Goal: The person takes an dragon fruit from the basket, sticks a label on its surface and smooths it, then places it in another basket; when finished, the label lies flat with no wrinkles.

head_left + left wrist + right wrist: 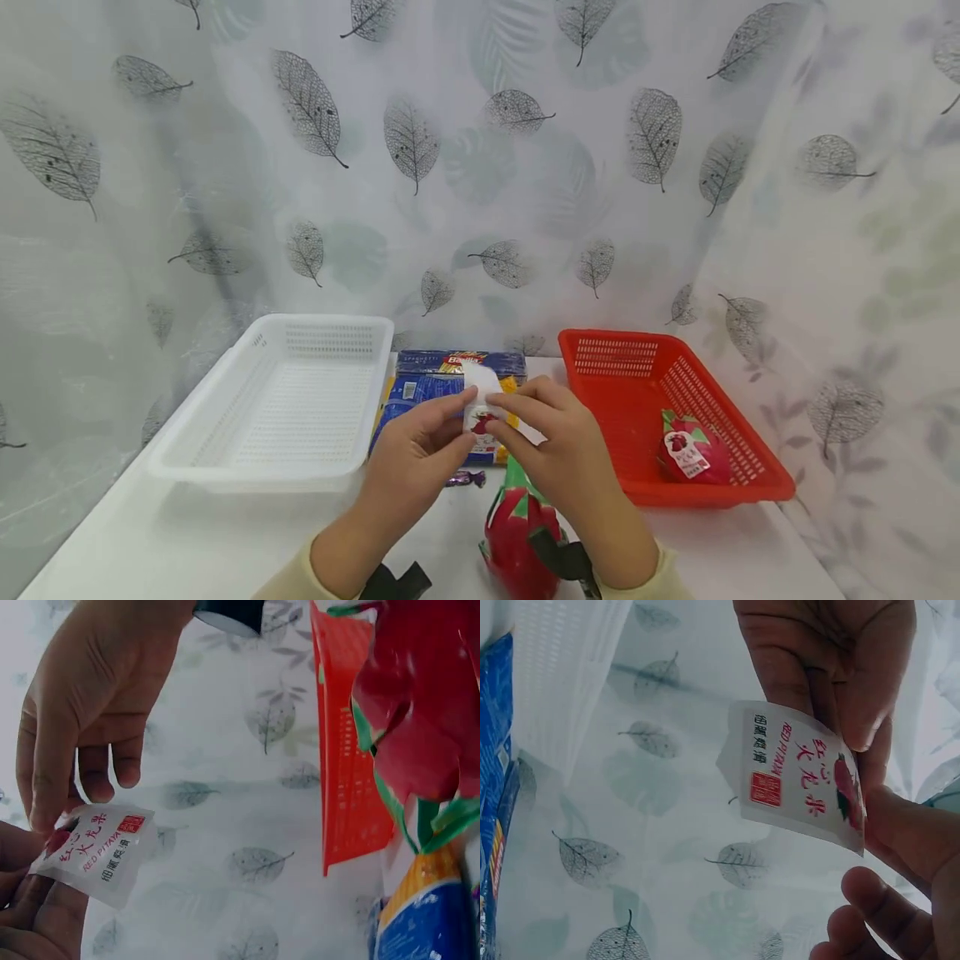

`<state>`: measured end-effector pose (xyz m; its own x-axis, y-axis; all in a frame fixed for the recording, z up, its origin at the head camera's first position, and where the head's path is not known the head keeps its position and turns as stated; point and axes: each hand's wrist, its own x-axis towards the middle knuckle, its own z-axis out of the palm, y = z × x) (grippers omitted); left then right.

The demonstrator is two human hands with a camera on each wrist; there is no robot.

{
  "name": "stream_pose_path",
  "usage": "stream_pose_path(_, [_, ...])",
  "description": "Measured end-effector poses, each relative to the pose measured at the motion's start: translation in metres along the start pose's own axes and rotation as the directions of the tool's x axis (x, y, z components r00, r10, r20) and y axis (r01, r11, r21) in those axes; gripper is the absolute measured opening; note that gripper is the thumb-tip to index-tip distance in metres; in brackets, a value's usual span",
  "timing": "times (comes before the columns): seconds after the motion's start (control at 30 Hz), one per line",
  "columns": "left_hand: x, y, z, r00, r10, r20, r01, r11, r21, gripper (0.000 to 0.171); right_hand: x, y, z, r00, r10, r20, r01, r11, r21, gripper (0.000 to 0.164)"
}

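Both hands hold a small white label (480,417) between them, above the table's middle. It shows a dragon fruit picture and the words RED PITAYA in the left wrist view (101,851) and the right wrist view (787,769). My left hand (411,454) pinches it by thumb and index finger from the left. From the right, my right hand (566,437) pinches its edge with thumb and fingertips. Below the right hand stands a red dragon fruit (517,533) with green tips, partly covered by the wrist strap.
On the left is a white basket (300,392). At right, a red basket (615,442) holds a labelled dragon fruit (693,454). Behind the hands lie a blue spaghetti box (427,362) and a blue-and-yellow packet (408,396). A purple wrapped candy (467,478) lies nearby.
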<state>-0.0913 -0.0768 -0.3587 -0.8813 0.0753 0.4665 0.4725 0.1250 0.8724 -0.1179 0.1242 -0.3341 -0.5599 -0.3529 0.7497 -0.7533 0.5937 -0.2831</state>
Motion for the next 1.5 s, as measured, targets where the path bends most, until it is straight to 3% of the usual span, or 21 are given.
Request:
stream_pose_path(0.13, [-0.001, 0.003, 0.001, 0.994, -0.101, 0.048, 0.105, 0.99, -0.099, 0.047, 0.001, 0.002, 0.005, 0.992, -0.086, -0.087, 0.083, 0.996, -0.037, 0.031])
stream_pose_path(0.23, [-0.001, 0.004, 0.002, 0.985, -0.155, 0.079, 0.165, 0.974, -0.152, 0.049, 0.001, 0.004, 0.007, 0.984, -0.145, -0.106, 0.141, 0.989, -0.043, 0.03])
stream_pose_path(0.53, [-0.003, 0.004, 0.0, 0.98, -0.156, 0.12, 0.181, 0.955, -0.233, 0.05, 0.002, 0.0, 0.012, 0.985, -0.142, -0.095, 0.136, 0.989, -0.063, 0.03])
stream_pose_path(0.77, [-0.002, 0.008, -0.002, 0.951, -0.276, 0.139, 0.308, 0.882, -0.356, 0.05, 0.002, 0.002, 0.013, 0.971, -0.211, -0.109, 0.197, 0.972, -0.13, 0.023])
stream_pose_path(0.87, [-0.001, 0.009, -0.002, 0.944, -0.303, 0.128, 0.329, 0.864, -0.381, 0.051, 0.002, 0.003, 0.013, 0.964, -0.243, -0.108, 0.227, 0.964, -0.137, 0.022])
stream_pose_path(1.13, [0.004, 0.008, -0.006, 0.961, -0.276, 0.003, 0.263, 0.911, -0.319, 0.052, 0.001, 0.003, 0.006, 0.972, -0.229, -0.041, 0.228, 0.973, -0.031, 0.027])
stream_pose_path(1.33, [0.01, 0.002, -0.012, 0.949, -0.294, -0.112, 0.258, 0.93, -0.262, 0.051, 0.0, 0.002, -0.003, 0.969, -0.242, 0.052, 0.24, 0.97, 0.036, 0.026])
stream_pose_path(1.5, [0.013, -0.003, -0.015, 0.938, -0.305, -0.162, 0.269, 0.939, -0.213, 0.052, 0.0, -0.002, -0.009, 0.964, -0.243, 0.106, 0.239, 0.97, 0.049, 0.025])
